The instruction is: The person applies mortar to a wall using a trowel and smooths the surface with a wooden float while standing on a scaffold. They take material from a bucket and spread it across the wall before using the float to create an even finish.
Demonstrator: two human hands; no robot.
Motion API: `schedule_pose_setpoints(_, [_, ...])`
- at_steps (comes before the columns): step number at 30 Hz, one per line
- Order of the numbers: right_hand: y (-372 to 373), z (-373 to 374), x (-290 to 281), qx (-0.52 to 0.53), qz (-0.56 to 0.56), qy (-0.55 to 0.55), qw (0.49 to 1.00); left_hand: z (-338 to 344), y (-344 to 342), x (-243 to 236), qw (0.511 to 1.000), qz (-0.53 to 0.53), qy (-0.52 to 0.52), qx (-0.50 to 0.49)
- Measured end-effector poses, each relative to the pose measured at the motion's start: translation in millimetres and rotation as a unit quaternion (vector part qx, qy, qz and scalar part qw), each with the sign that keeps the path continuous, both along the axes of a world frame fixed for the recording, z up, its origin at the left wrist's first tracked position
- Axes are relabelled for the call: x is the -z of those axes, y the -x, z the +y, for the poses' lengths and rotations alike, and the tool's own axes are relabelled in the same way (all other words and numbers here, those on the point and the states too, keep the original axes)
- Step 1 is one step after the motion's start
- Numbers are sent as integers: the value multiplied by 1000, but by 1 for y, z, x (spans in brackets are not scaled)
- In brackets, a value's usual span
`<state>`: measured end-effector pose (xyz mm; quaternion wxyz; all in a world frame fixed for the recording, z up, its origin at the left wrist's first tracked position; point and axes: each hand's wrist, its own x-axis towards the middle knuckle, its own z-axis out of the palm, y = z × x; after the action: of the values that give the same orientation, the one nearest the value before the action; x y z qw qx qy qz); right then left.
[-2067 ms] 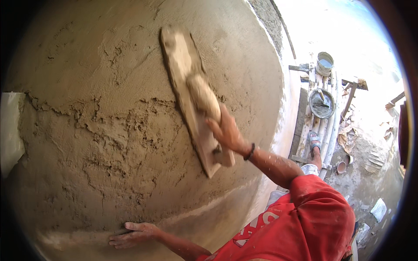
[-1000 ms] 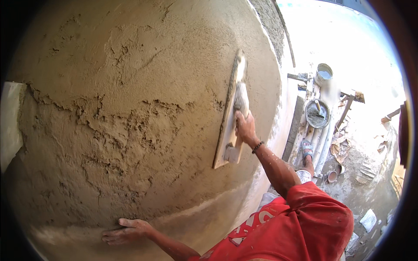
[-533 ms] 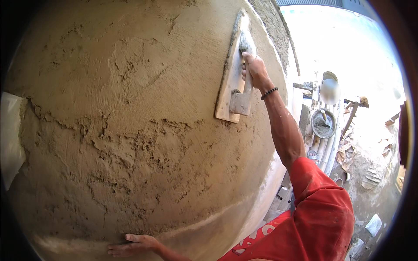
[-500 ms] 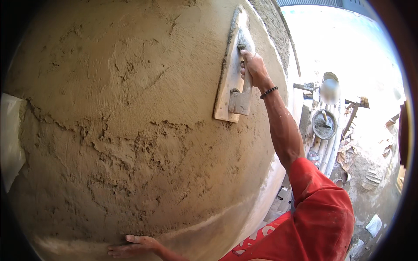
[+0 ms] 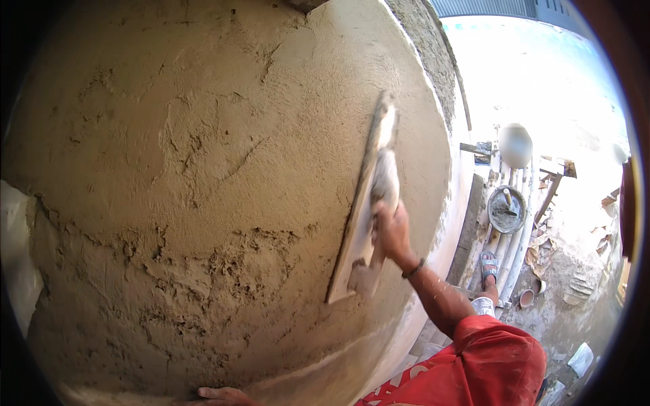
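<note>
My right hand [image 5: 393, 233] is wrapped round the handle of a long plastering float [image 5: 349, 267]. The float stands nearly upright, its blade against the wet plaster wall [image 5: 223, 149] and slightly blurred by motion. Down at the lower edge, my left hand [image 5: 222, 394] is partly cut off by the frame. It rests against the foot of the plastered area with the thumb stretched out and nothing visible in it. Below and left of the float, the plaster is rough and pitted; above, it looks smoother.
Far below on the right, a bucket [image 5: 506, 208] of mortar with a trowel in it stands on bamboo poles [image 5: 516, 260]. Beside it is another round container [image 5: 516, 145], blurred. My sandalled foot [image 5: 489, 265] is on the poles. A pale sheet [image 5: 20, 254] hangs at the left edge.
My right hand has drawn the float down the wall. My left hand has sunk lower, further out of the frame. The foot on the poles now shows fully.
</note>
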<state>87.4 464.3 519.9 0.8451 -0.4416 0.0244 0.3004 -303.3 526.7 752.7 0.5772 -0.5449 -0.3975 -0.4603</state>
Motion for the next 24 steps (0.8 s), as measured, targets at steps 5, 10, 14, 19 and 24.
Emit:
schedule_pose_setpoints(5, [-168,25,-20,68,56,-192,977,-6,-13,4,992,-43,81,90])
schedule_pose_setpoints(10, [-244,25,-117,61,-21,-215,974,-13,-16,18,991,-56,117,24])
schedule_pose_setpoints(14, [-239,29,-158,93,-51,-183,977,-18,-15,19,993,-52,100,-34])
schedule_pose_setpoints(19, [-186,21,-169,57,-53,-190,979,-18,-20,18,992,-41,102,-68])
schedule_pose_setpoints(24, [-105,11,-168,36,-65,-154,985,-15,-17,16,992,-17,107,-62])
